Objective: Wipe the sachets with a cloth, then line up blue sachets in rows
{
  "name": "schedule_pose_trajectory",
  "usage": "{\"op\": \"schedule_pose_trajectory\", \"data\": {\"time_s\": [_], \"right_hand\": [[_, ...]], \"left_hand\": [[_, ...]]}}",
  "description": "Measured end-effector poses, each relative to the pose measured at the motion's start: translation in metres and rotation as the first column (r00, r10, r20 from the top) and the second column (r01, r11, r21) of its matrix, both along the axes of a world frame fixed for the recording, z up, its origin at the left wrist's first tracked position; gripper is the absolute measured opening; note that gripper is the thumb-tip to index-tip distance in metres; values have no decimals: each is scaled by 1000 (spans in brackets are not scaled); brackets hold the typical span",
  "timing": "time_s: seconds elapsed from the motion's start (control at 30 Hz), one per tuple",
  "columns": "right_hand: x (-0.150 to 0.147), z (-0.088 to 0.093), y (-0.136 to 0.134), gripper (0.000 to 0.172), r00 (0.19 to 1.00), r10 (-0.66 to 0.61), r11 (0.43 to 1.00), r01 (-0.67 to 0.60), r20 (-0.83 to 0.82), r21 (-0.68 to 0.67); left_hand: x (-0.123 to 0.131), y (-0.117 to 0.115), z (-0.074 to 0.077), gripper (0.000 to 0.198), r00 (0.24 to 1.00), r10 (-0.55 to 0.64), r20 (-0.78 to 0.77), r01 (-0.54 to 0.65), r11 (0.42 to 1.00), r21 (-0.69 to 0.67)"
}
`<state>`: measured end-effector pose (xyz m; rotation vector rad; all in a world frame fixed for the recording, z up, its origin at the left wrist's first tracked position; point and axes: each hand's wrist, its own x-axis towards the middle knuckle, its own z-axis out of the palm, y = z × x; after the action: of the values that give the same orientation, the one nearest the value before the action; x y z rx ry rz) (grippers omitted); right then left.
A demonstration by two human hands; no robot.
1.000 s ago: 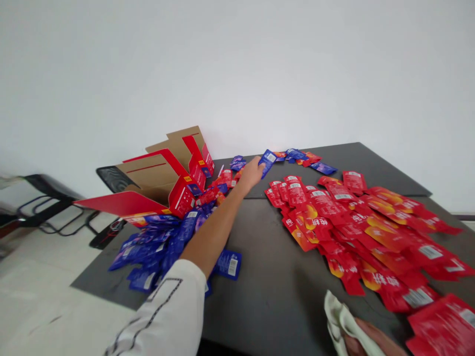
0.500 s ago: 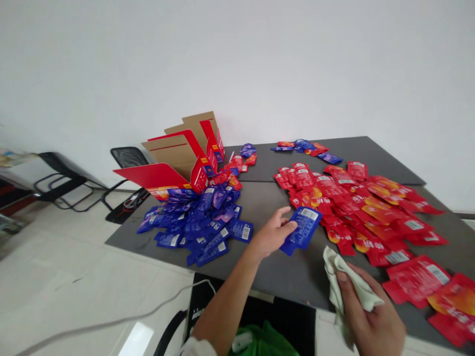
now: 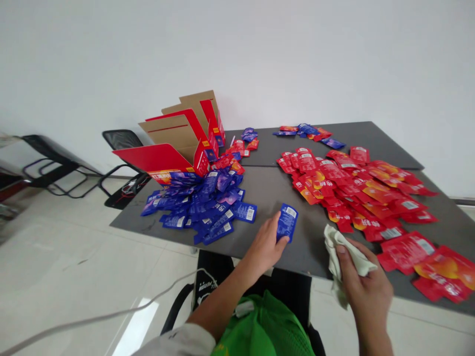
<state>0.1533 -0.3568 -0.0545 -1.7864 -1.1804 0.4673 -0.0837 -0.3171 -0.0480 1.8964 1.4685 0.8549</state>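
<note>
My left hand pinches the blue sachet by its lower edge, near the table's front edge. It looks light, thin and slick, so a corner pinch suits it. My right hand clutches a soft cloth there too.

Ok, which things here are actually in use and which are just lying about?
In use: left hand holding a blue sachet; right hand gripping a pale cloth.
Lying about: blue sachet pile, red sachet pile, open red carton, far mixed sachets, black chair.
</note>
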Motion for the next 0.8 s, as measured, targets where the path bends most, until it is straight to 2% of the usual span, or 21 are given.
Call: {"op": "schedule_pose_trajectory", "data": {"time_s": [0.13,0.27,0.4,0.53,0.6,0.63,0.67,0.73,0.8], "right_hand": [[-1,-1,1,70,1000,-13,1000,13,-5,-1],[4,1,3,70,1000,15,1000,-15,18,-23],[10,12,9,67,996,93,994,-93,7,-63],[3,32,23,53,978,190,976,-198,91,90],[-6,40,33,43,926,315,917,-353,207,187],[-12,41,37,38,872,397,862,-462,287,210],[-18,41,42,35,792,484,790,-578,373,203],[-29,35,49,33,576,625,624,-774,527,105],[-38,26,57,34,388,689,508,-861,613,-27]], "left_hand": [[3,-34,4,64,959,25,-283,38,976,213],[0,-62,-4,45,892,-80,-446,232,925,299],[-10,-70,-16,36,859,-119,-497,319,885,339],[-19,-68,-24,29,870,-108,-482,333,848,412],[-20,-67,-26,29,871,-95,-482,335,833,440],[-21,-67,-27,30,869,-90,-486,337,828,448],[-21,-67,-28,31,867,-87,-491,340,823,454],[-22,-66,-30,33,861,-81,-502,348,813,467],[-22,-65,-31,32,860,-75,-505,353,801,483]]}}
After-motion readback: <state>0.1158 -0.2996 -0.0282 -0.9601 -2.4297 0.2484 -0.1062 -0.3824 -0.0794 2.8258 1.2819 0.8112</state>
